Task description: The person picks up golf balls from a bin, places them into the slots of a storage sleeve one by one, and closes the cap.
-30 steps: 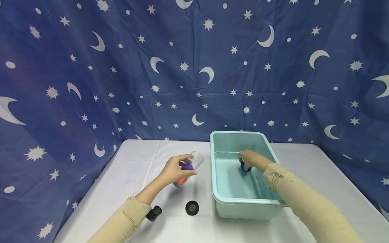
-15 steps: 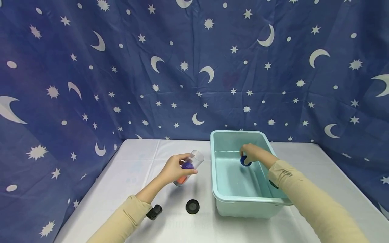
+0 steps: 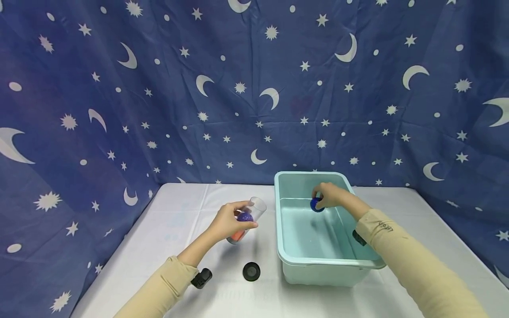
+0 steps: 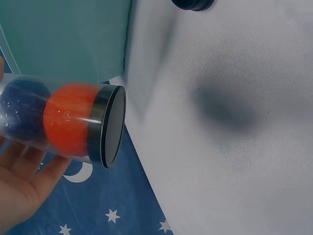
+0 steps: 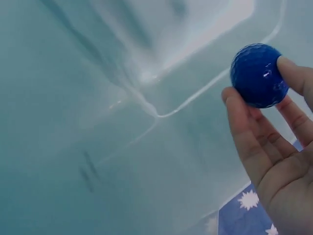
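Note:
My left hand [image 3: 228, 223] grips a clear plastic tube [image 3: 258, 208], tilted above the table with its open mouth up and to the right. Inside the tube, an orange ball [image 4: 71, 119] lies at the dark-capped bottom and a dark blue ball [image 4: 24, 108] sits against it. Over the inside of the light teal bin [image 3: 280, 229], my right hand [image 3: 332, 194] pinches a blue golf ball [image 5: 258, 76] between thumb and fingertips. The ball's dimpled surface shows in the right wrist view, with the bin's walls behind it.
A round black lid [image 3: 251, 271] lies on the white-covered table [image 3: 222, 296], left of the bin. A black wrist camera [image 3: 201, 278] shows beside the left sleeve. Behind the table hangs a blue curtain [image 3: 222, 110] with moons and stars.
My right hand has risen from low in the bin with the blue golf ball, moving toward the bin's far end. The left hand and tube have stayed in place.

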Demonstrator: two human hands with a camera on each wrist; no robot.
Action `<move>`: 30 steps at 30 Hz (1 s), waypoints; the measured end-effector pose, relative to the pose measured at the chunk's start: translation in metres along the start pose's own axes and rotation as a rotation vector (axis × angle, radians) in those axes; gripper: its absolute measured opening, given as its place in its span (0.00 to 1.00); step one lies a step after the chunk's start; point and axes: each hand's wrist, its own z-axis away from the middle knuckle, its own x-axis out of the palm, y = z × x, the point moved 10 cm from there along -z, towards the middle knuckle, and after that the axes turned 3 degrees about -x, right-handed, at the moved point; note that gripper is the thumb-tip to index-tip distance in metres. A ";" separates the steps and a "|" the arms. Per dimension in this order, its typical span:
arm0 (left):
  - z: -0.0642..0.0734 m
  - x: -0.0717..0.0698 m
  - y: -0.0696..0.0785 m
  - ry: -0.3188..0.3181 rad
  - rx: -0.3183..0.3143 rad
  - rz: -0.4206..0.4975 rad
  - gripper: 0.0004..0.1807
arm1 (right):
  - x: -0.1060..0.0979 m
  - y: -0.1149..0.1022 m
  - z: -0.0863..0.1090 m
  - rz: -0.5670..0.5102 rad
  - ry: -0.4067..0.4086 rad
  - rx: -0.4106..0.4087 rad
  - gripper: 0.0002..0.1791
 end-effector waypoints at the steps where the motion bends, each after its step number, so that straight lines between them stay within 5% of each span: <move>1: 0.000 0.000 0.000 0.002 -0.002 -0.001 0.30 | -0.002 -0.001 0.000 -0.022 0.007 -0.012 0.14; 30: -0.003 -0.004 0.002 0.013 -0.008 -0.006 0.31 | -0.044 -0.008 0.019 -0.427 0.107 0.017 0.22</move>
